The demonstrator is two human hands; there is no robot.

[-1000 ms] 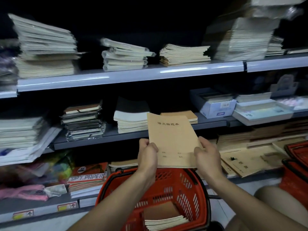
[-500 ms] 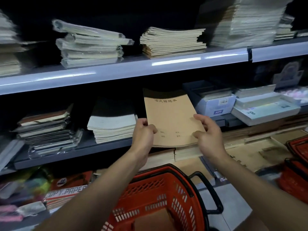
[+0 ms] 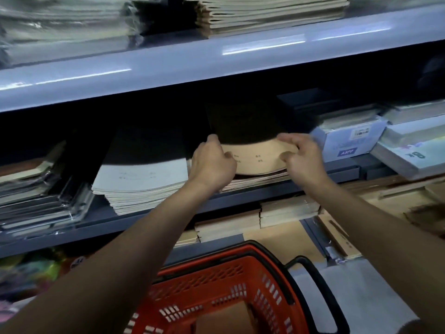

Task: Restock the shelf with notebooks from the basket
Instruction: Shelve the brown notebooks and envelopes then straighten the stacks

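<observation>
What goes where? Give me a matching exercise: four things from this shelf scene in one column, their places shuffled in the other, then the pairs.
Things:
1. tan notebook
2. red basket
3. pale notebook stack
4. white box with a blue label

Places:
A. on the floor below the arms
B. middle shelf, right of the right hand
C. held by both hands on top of a pile
D. middle shelf, left of the left hand

Pairs: 1-C, 2-A, 3-D, 4-B
</observation>
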